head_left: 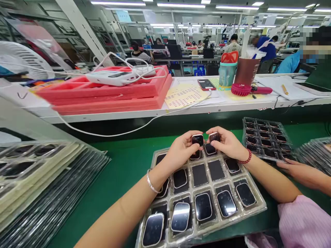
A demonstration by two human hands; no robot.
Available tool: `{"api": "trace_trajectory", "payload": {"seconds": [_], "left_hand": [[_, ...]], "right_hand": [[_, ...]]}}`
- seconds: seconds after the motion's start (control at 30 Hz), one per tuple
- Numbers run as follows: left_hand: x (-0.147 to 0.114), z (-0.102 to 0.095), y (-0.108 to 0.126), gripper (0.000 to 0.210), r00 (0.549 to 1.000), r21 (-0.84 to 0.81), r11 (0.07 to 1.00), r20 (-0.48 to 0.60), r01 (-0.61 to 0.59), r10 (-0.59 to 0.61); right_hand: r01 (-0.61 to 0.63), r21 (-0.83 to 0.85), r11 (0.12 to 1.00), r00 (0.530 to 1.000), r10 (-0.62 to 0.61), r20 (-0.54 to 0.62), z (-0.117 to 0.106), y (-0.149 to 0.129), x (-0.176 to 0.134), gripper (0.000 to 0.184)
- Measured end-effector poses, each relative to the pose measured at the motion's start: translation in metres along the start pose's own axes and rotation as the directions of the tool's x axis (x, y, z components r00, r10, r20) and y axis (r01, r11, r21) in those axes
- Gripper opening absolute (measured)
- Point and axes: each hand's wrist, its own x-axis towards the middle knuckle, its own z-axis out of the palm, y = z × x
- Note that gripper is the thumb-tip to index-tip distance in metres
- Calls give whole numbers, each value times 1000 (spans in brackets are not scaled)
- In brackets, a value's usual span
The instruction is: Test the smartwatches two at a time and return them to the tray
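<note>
My left hand (184, 146) pinches a smartwatch case (197, 139) with a black screen between thumb and fingers. A second watch case (214, 137) is gripped by my right hand (226, 140), close beside the first. Both are raised above the far rows of a clear plastic tray (191, 189). Watch cases lie in many of its pockets, among them a watch case (203, 206) in the near row. Two middle pockets, one of them a dark-lined pocket (199, 174), hold no watch. My forearms hide part of the tray.
Stacked trays (51, 186) stand at the left. Another filled tray (266, 137) lies at the right, with a co-worker's hand (297, 168) at its near edge. Along the shelf are red foam trays (111, 93), a phone (206, 84), a teal cup (227, 75) and a pink fan (241, 89). A white cable (116, 135) droops below.
</note>
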Motion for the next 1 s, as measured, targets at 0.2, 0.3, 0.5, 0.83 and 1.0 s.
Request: {"api": "trace_trajectory", "payload": {"seconds": [0.2,0.3,0.5,0.83,1.0], "left_hand": [[1,-1,-3,44,1000,-11,1000,-15,-11,10],[1,-1,-3,44,1000,-14,1000,-23,-4,4],[2,-1,-2,45,1000,-1,1000,-3,-17,17],[3,0,6,51,999,146,989,-29,38,-34],[3,0,6,55,997,145,987,-34,71,-67]], "right_hand": [[-13,17,1000,1000,13,10,-1,-1,-1,40],[-20,5,1000,1000,20,12,-1,-1,-1,40],[-3,12,1000,1000,3,11,-2,1,1,38],[43,25,999,999,-42,-22,-4,4,5,29],[29,89,996,1000,-28,-9,-5,3,5,32]]}}
